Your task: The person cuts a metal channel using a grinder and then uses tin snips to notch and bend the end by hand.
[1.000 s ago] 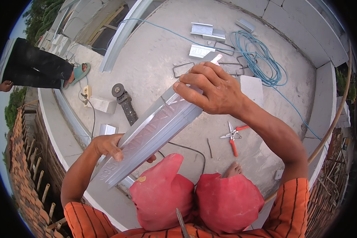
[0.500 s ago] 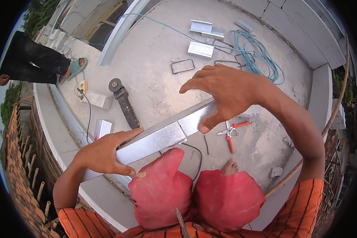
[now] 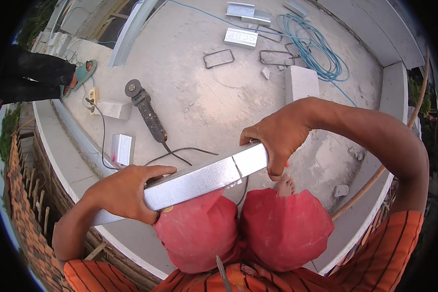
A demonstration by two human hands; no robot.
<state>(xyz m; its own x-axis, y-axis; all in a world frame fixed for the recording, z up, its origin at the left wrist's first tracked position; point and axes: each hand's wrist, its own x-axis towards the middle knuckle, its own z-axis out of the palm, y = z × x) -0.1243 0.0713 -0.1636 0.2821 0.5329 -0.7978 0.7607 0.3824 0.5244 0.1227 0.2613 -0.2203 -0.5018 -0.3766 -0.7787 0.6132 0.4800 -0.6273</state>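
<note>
A shiny galvanized metal channel [image 3: 194,187] lies slantwise above my knees, its right end higher in view. A dark cut line crosses it near that end. My left hand [image 3: 119,194] is closed round its left part, thumb on the near side and fingers over the far side. At the right end, my right hand [image 3: 282,138] grips the short section beyond the cut, with its thumb at the near face and fingers curled over the top. A sliver of a red handle [image 3: 287,164] shows beside the right thumb; the rest is hidden.
An angle grinder [image 3: 150,114] with its cable lies beyond the channel. Around it are a short channel piece [image 3: 123,148], a socket strip [image 3: 93,100], and a white block [image 3: 301,82]. Bent wire frames [image 3: 219,58] and a coiled blue cable [image 3: 321,58] lie farther off. A co-worker's sandalled foot [image 3: 84,73] stands far left.
My right hand, earlier with its fingers raised and spread, has closed on the channel's right end. The channel has shifted slightly right, and the red-handled snips are now mostly hidden.
</note>
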